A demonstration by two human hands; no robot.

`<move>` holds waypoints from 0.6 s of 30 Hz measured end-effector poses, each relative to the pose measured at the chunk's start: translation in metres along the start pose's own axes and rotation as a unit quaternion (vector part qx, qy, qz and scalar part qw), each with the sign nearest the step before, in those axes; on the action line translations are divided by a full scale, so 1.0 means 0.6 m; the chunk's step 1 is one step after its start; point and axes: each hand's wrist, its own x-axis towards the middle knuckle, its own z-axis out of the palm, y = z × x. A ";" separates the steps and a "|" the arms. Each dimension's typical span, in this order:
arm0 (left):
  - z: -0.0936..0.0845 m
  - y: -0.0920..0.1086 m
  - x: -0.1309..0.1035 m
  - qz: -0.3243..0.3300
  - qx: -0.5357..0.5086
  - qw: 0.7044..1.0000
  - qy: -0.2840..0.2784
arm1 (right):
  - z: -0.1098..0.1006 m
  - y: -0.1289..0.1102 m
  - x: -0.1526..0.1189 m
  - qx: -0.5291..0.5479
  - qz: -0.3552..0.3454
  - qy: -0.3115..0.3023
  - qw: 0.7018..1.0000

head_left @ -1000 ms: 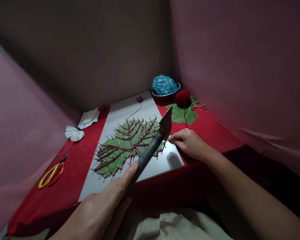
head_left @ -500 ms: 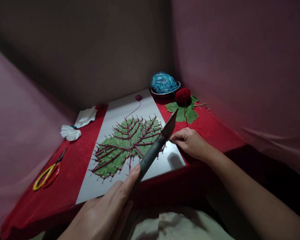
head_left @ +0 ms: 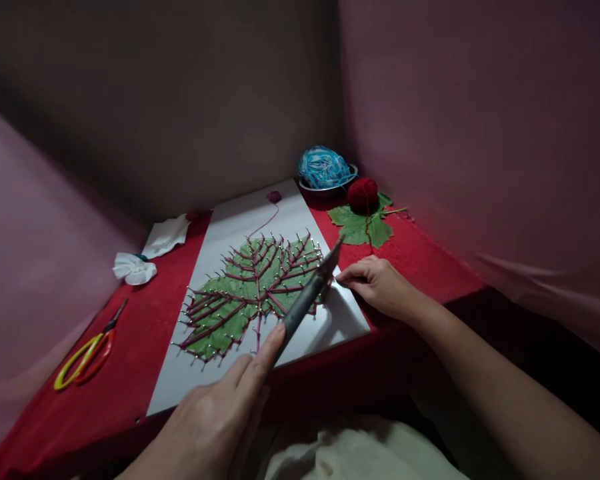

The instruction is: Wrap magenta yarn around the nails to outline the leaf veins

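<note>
My left hand [head_left: 215, 413] is wrapped round the dark grey handle of a knife [head_left: 303, 303] with a short pointed metal blade, its forefinger stretched along the handle. The tip is over the right side of a green leaf [head_left: 240, 267], which lies on a white board [head_left: 175, 387]. Nails ring the leaf, and maroon yarn runs between them along its veins and edge. My right hand [head_left: 377, 283] is closed in a pinch at the board's right edge, close to the blade. Red yarn [head_left: 369, 233] leads into it from a red yarn ball [head_left: 363, 195].
The red ball rests on a second green leaf [head_left: 350, 223]. Behind it, a metal bowl [head_left: 325, 192] holds blue-and-white yarn [head_left: 323, 167]. A small maroon ball [head_left: 274, 197] is at the board's far end. Scissors [head_left: 87, 357] and white crumpled cloth [head_left: 136, 268] lie left on the red tablecloth [head_left: 125, 373].
The knife has tipped lower and slightly left, bringing its blade nearer the board's right edge. My right hand stays nearly in place, still pinching. The view has shifted slightly.
</note>
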 end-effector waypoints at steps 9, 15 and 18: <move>-0.013 0.007 -0.006 0.018 0.004 0.999 -0.032 | 0.001 0.001 0.000 -0.002 0.001 0.000 1.000; -0.013 0.003 0.003 -0.001 -0.004 0.999 -0.036 | 0.002 0.004 -0.003 -0.023 0.001 0.003 1.000; -0.018 -0.004 -0.013 0.009 -0.021 0.999 -0.037 | 0.003 0.005 -0.004 -0.017 -0.004 0.011 1.000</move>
